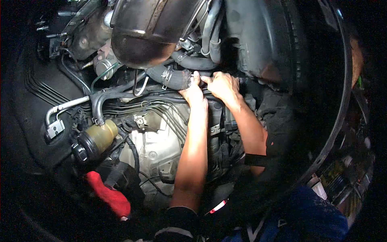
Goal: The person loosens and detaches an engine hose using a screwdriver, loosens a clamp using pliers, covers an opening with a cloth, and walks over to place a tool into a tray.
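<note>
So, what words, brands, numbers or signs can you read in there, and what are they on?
None: no text can be read in this picture.
Black cap on the yellowish reservoir: pale marks, too small to tell whether they are lettering or glare.
Grey hose: no readable lettering.
Clutter at lower right: too dark and blurred to read.

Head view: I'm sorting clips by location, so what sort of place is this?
Most likely a vehicle's engine bay: a thick dark hose with a metal clamp around it, and a yellowed reservoir with a black cap.
</note>
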Demonstrator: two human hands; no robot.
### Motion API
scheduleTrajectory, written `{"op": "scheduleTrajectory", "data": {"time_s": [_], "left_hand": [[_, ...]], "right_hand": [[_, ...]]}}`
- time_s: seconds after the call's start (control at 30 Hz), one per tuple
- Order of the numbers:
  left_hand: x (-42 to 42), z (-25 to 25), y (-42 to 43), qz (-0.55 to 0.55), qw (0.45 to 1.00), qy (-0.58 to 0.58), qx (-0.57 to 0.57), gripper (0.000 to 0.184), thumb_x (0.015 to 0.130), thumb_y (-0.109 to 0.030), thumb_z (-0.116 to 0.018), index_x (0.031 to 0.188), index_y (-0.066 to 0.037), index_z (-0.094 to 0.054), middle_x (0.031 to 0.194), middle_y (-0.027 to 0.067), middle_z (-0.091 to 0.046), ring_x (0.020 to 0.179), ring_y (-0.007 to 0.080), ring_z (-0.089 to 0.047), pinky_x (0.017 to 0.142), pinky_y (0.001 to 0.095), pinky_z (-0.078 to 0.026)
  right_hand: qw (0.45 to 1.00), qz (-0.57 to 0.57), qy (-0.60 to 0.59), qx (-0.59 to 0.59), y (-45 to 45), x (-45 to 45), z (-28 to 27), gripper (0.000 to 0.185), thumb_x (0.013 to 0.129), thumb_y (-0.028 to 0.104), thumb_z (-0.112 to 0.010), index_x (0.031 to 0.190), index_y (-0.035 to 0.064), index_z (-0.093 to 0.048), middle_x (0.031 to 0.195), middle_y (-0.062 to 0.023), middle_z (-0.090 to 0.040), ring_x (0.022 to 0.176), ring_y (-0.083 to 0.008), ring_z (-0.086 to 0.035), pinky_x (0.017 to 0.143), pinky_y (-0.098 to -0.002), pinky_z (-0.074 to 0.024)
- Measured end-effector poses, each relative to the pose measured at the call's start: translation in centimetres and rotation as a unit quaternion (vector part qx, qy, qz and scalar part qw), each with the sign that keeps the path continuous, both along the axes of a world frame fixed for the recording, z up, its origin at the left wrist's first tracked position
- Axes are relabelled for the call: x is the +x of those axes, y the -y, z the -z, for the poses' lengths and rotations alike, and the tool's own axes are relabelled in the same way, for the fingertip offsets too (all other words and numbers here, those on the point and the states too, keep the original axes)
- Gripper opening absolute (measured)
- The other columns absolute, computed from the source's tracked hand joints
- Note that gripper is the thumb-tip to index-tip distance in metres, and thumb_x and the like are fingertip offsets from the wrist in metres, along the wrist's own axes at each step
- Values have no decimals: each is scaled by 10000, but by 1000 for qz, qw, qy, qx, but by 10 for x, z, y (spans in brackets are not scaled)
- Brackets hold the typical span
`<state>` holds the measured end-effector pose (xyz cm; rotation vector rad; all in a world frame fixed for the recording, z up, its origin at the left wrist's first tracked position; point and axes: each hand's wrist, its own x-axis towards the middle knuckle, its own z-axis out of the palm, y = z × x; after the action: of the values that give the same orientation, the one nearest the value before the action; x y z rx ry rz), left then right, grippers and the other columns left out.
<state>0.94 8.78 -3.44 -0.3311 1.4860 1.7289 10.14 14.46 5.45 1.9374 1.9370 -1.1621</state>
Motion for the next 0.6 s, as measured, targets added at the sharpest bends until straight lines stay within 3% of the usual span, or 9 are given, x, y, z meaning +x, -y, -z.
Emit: {"op": "scheduleTrajectory", "data": {"time_s": [0.13, 0.33, 0.37, 0.47, 0.53, 0.6], "left_hand": [[2, -9, -4, -13, 1000, -3, -6, 649, 800, 55, -805, 1342, -25, -457, 1234, 127, -611, 1070, 239, -605, 937, 370, -534], [8, -14, -15, -53, 996, -56, -49, 622, 776, 61, -820, 1295, -1, -483, 1248, 134, -618, 1067, 252, -604, 935, 381, -528], [9, -8, -16, -47, 992, -105, -42, 460, 830, 72, -758, 1203, -16, -504, 1033, 143, -655, 785, 223, -644, 656, 387, -602], [10, -2, -16, -66, 995, -45, -60, 609, 769, 59, -828, 1275, 4, -494, 1256, 139, -612, 1074, 256, -598, 933, 380, -520], [9, -9, -17, -58, 997, -39, -45, 639, 778, 44, -826, 1302, -3, -463, 1255, 139, -608, 1077, 263, -599, 940, 393, -517], [10, -10, -12, -46, 997, -48, -49, 692, 793, 41, -811, 1356, -22, -415, 1274, 132, -599, 1102, 269, -592, 959, 411, -506]], "right_hand": [[997, -7, 24, -74, -19, -7, -27, 579, 898, 543, -622, 1059, -1, -737, 1158, -284, -681, 1163, -430, -632, 1044, -559, -415], [993, 23, 35, -110, -30, -10, -5, 638, 834, 587, -699, 1096, 6, -732, 1189, -265, -680, 1182, -428, -623, 1057, -484, -431], [993, 28, 25, -109, -27, -8, -4, 642, 837, 608, -689, 1076, 13, -737, 1190, -258, -680, 1192, -423, -615, 1058, -502, -422], [997, 37, -16, -68, -16, -1, 6, 610, 837, 637, -676, 982, 49, -751, 1117, -223, -710, 1158, -419, -620, 1055, -548, -396], [999, 33, -24, 28, 1, 3, 13, 568, 852, 626, -663, 969, 78, -754, 1060, -183, -720, 1181, -406, -581, 1070, -599, -348], [995, 55, -14, 86, 20, 7, 13, 537, 891, 576, -640, 1070, 74, -711, 1172, -211, -629, 1264, -432, -462, 1067, -678, -286]]}}
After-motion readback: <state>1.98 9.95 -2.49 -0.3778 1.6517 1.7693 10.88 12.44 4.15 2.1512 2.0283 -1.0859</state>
